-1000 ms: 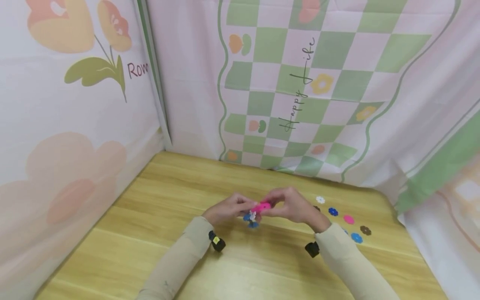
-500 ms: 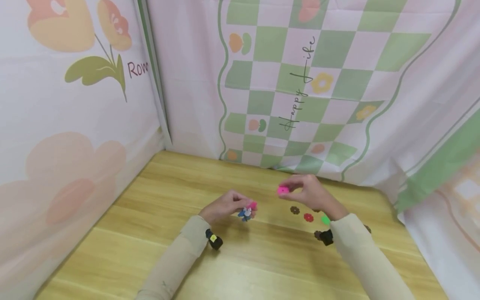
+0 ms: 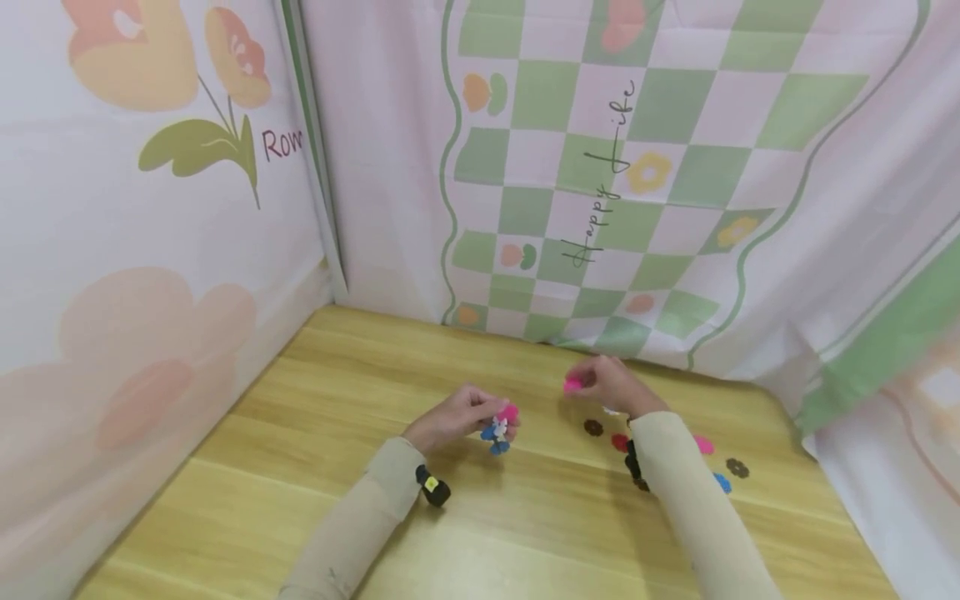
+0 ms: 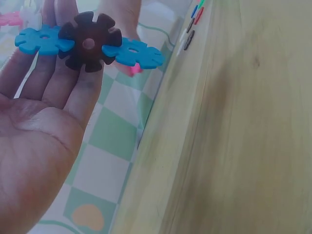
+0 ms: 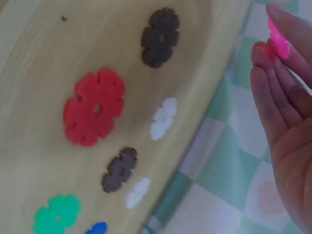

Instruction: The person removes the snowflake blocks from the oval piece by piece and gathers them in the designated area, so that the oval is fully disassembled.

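My left hand [image 3: 457, 417] pinches a joined cluster of notched plastic flower discs [image 3: 497, 432] above the table. In the left wrist view, a brown disc [image 4: 73, 35] links two blue discs [image 4: 30, 40], with white and pink ones partly visible at the upper left edge. A pink disc [image 3: 509, 413] shows near my left fingertips in the head view. My right hand [image 3: 613, 387] stands apart, farther right, and pinches a single pink disc [image 5: 278, 40] between thumb and fingers. The cluster's inner joints are partly hidden by the left fingers.
Loose discs lie on the wooden table [image 3: 375, 367] at the right: a red disc [image 5: 83, 114], a green disc [image 5: 66, 207], brown discs [image 5: 158, 22] and white discs [image 5: 163, 117] among them. My right sleeve covers some. Printed curtains [image 3: 390, 167] border the table.
Both hands were together at the cluster. My right hand has since moved away to the right with a pink disc, while my left hand stays nearly in place with the cluster.
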A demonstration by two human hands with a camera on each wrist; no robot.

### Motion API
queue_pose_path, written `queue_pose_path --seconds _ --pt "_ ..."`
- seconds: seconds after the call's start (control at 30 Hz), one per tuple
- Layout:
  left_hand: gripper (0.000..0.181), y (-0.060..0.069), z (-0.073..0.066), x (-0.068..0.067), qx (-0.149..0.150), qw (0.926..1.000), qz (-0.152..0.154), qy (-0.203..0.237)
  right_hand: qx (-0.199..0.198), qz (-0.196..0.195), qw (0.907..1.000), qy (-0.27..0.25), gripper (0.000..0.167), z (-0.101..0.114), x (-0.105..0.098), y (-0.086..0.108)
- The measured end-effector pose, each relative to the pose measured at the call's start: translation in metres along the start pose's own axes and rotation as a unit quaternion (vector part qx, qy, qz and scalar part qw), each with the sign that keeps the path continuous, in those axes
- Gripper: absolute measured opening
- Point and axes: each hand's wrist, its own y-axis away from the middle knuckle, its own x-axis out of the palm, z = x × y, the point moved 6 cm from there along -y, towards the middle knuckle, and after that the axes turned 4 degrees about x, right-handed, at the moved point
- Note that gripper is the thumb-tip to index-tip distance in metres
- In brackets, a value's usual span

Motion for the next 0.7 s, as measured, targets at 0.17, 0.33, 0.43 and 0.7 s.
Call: queue_pose_path --seconds 0.17,0.33,0.43,0.7 --pt "0.043 0.001 0.002 -0.004 0.003 1.0 0.0 0.005 0.04 0.017 0.999 0.013 0.027 -0.013 0.013 -0.007" --pt "0.044 -0.001 -0.002 -0.003 0.006 1.0 0.001 0.006 0.092 0.045 0.9947 -0.009 0.018 -0.028 0.022 -0.005" --pt "0.045 -0.001 -0.004 -0.002 0.006 1.0 0.004 0.003 0.093 0.049 0.9945 -0.006 0.014 -0.03 0.024 -0.004" --pt "0.047 -0.001 -0.002 -0.003 0.005 0.9999 0.008 0.005 0.064 0.038 0.9969 0.024 0.043 -0.019 0.011 0.001"
